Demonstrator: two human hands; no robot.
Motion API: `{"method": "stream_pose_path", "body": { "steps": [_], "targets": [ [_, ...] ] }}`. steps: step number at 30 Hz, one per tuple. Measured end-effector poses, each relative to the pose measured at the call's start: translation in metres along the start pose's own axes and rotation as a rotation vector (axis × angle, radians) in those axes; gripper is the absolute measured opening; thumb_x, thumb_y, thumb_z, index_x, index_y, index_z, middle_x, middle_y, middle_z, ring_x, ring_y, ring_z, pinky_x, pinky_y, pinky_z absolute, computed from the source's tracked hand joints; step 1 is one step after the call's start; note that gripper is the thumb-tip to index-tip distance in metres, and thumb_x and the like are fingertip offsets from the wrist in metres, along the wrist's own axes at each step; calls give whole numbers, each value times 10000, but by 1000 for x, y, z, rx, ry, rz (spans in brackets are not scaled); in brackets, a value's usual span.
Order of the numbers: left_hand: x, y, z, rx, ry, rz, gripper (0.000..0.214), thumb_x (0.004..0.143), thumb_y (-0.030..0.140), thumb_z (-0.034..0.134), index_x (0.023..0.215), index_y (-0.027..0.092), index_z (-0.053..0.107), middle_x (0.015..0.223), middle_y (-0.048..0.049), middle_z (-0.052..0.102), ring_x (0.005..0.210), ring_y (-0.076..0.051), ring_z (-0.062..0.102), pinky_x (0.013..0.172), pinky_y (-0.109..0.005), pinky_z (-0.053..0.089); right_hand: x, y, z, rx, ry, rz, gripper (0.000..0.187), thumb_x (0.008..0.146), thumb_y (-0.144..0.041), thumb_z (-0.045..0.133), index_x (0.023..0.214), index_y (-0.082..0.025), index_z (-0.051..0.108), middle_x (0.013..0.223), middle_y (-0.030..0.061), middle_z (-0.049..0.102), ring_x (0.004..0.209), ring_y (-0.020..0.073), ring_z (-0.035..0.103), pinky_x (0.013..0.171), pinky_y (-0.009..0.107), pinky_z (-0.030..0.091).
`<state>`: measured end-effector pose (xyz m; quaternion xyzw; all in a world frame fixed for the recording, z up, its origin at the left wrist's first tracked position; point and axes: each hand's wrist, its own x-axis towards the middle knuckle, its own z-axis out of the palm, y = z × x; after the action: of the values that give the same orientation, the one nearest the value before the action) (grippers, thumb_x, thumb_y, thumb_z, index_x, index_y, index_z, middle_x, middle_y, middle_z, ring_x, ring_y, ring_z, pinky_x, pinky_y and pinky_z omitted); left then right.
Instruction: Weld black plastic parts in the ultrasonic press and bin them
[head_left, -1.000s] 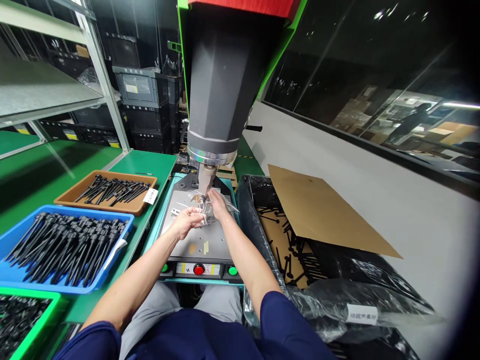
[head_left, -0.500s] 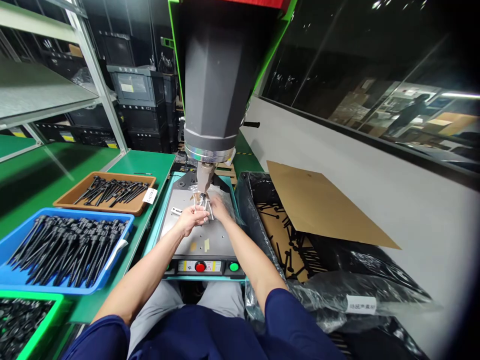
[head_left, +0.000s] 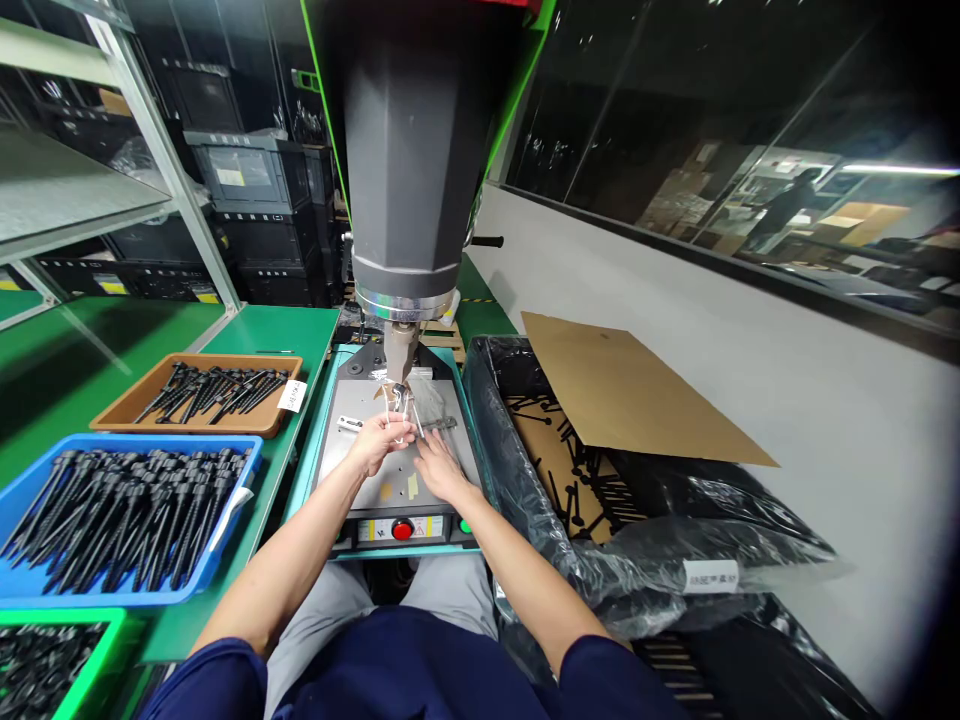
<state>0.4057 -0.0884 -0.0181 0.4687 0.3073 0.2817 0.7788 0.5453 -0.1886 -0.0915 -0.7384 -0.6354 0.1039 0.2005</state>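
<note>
Below the metal tip point(head_left: 401, 352) of the grey machine head point(head_left: 409, 170), thin white cords point(head_left: 406, 405) hang in loops over the grey metal plate point(head_left: 375, 490). My left hand point(head_left: 377, 443) pinches these cords between thumb and fingertips. A small dark part sits at the top of the cords, right under the tip; its kind is too small to tell. My right hand point(head_left: 442, 468) lies palm down on the plate just right of the cords, fingers stretched out, holding nothing. Clear plastic film point(head_left: 431, 400) lies behind it.
Left of the machine stand a brown tray point(head_left: 195, 428) and a blue tray point(head_left: 150, 600) of black ribbed plastic parts, plus a green tray point(head_left: 97, 690). A red button point(head_left: 403, 530) is on the front panel. To the right, a plastic-lined box point(head_left: 540, 520) lies under cardboard point(head_left: 630, 390).
My right hand has drawn back from behind the cords toward me, and its fingers have stretched out on the plate. My left hand keeps its pinch. The whole view has shifted slightly.
</note>
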Motion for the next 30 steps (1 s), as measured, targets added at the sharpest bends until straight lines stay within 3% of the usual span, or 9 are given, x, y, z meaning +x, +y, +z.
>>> {"method": "stream_pose_path", "body": {
  "steps": [5, 8, 11, 14, 16, 18, 20, 25, 30],
  "targets": [
    [-14, 5, -8, 109, -10, -46, 465, 648, 429, 825, 969, 146, 645, 983, -123, 730, 782, -165, 694, 679, -253, 522, -50, -9, 11, 129, 108, -110, 357, 958, -219, 417, 1226, -114, 630, 1428, 186, 493, 1409, 309, 363, 1131, 488, 366],
    [-34, 6, -24, 239, 11, -103, 528, 655, 469, 809, 1033, 143, 635, 1047, -146, 715, 835, -199, 699, 704, -286, 533, -82, -9, 12, 229, 248, -134, 316, 962, -218, 417, 1133, -166, 678, 1302, 138, 598, 1322, 265, 480, 1087, 438, 435],
    [-63, -4, -52, 427, 100, -56, 618, 649, 490, 794, 1116, 128, 614, 966, -132, 718, 854, -241, 696, 743, -345, 540, -110, 4, 14, 204, 477, 3, 268, 955, -258, 460, 1084, -202, 688, 1212, 128, 616, 1203, 264, 551, 1027, 459, 472],
    [-94, -27, -87, 718, 366, 140, 574, 718, 526, 700, 1140, 145, 618, 1066, -137, 697, 970, -278, 673, 896, -420, 511, -129, 25, 24, 92, 618, 216, 366, 917, -353, 539, 1238, -195, 611, 1345, 171, 500, 1265, 333, 470, 1031, 558, 429],
    [-111, -48, -110, 920, 537, 260, 589, 742, 534, 653, 1206, 175, 600, 1258, -148, 622, 1098, -310, 624, 981, -463, 467, -137, 39, 36, 85, 594, 295, 538, 893, -402, 566, 1379, -184, 490, 1427, 192, 417, 1323, 363, 411, 1044, 583, 409],
    [-122, -69, -130, 1048, 592, 333, 686, 703, 547, 663, 1266, 165, 567, 1335, -167, 567, 1229, -349, 536, 1044, -491, 416, -143, 50, 47, 135, 529, 322, 642, 901, -412, 549, 1473, -193, 357, 1448, 188, 399, 1339, 346, 415, 1057, 555, 417],
    [-129, -85, -144, 1078, 566, 292, 767, 677, 557, 672, 1316, 157, 529, 1330, -172, 569, 1227, -357, 535, 1036, -495, 422, -147, 58, 54, 192, 480, 329, 673, 916, -403, 522, 1513, -219, 271, 1455, 165, 407, 1343, 313, 435, 1077, 514, 419],
    [-132, -99, -157, 1018, 442, 97, 790, 750, 580, 623, 1419, 212, 422, 1329, -126, 588, 855, -263, 672, 834, -438, 530, -157, 68, 53, 262, 350, 322, 672, 907, -345, 511, 1523, -272, 253, 1512, 111, 378, 1372, 275, 428, 1101, 453, 415],
    [-130, -97, -158, 1026, 484, 160, 729, 714, 567, 663, 1353, 251, 510, 1309, -107, 605, 1104, -336, 621, 919, -460, 500, -159, 67, 52, 255, 383, 360, 657, 894, -299, 512, 1512, -282, 289, 1498, 101, 415, 1353, 274, 458, 1091, 456, 429]
  ]
}}
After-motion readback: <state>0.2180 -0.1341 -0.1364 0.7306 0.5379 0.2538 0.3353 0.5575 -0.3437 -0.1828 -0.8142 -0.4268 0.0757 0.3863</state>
